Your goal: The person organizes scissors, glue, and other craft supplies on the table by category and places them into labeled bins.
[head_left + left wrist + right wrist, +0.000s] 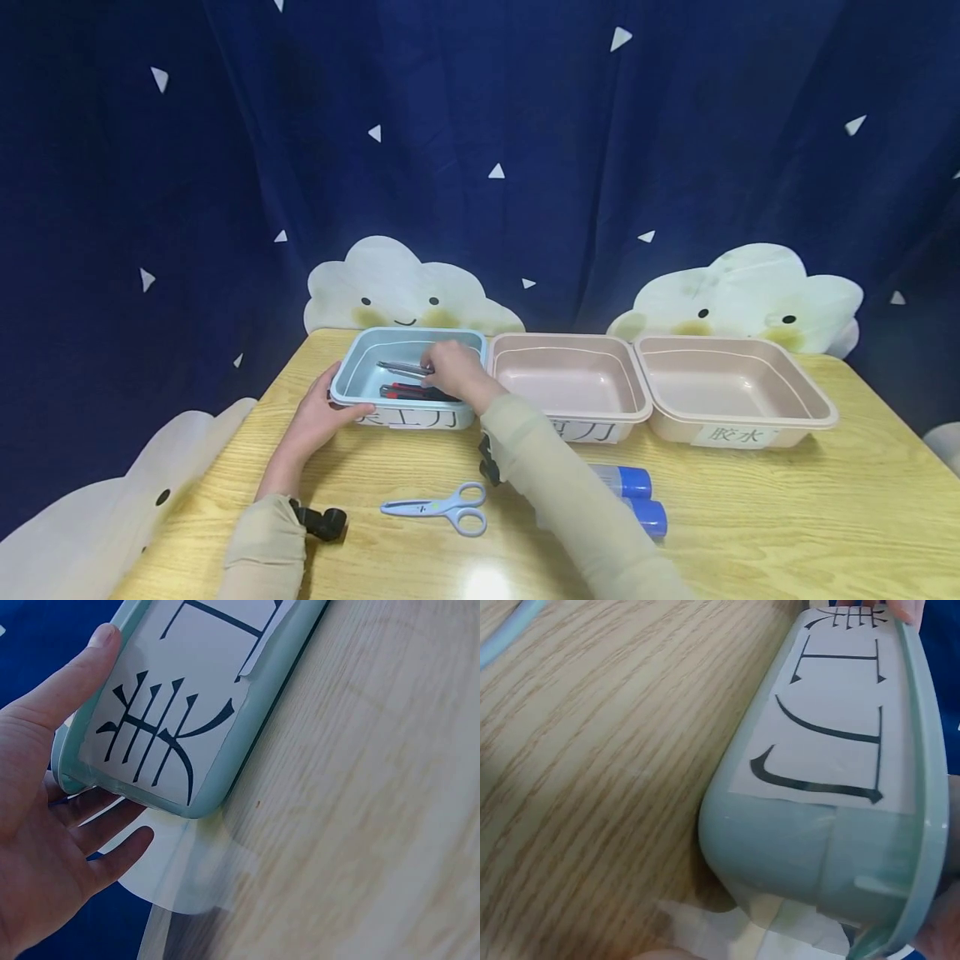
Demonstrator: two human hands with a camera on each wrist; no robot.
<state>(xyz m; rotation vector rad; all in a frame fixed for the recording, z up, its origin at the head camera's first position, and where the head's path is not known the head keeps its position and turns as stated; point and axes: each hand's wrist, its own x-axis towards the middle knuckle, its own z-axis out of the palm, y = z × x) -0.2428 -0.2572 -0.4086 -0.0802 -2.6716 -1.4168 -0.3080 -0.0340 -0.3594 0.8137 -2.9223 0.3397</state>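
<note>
My left hand (pixel 318 417) grips the left front corner of a light-blue bin (pixel 352 406), thumb on the front rim and fingers along its side. The left wrist view shows this hand (pixel 52 802) beside the bin's paper label (pixel 165 712). My right hand (pixel 456 369) reaches down into the bin, its curled fingertips at the end of a grey utility knife (pixel 401 367). Red-and-black utility knives (pixel 416 392) lie on the bin's floor below it. From the right wrist, the bin's wall (pixel 795 840) hides most of the right hand.
Two pink labelled bins (pixel 566 379) (pixel 731 392) stand in a row to the right. Light-blue scissors (pixel 442 507) lie in front on the wooden table (pixel 750 517). Two blue-capped glue bottles (pixel 636 482) (pixel 648 517) lie partly behind my right sleeve. A dark-blue curtain (pixel 480 83) hangs behind.
</note>
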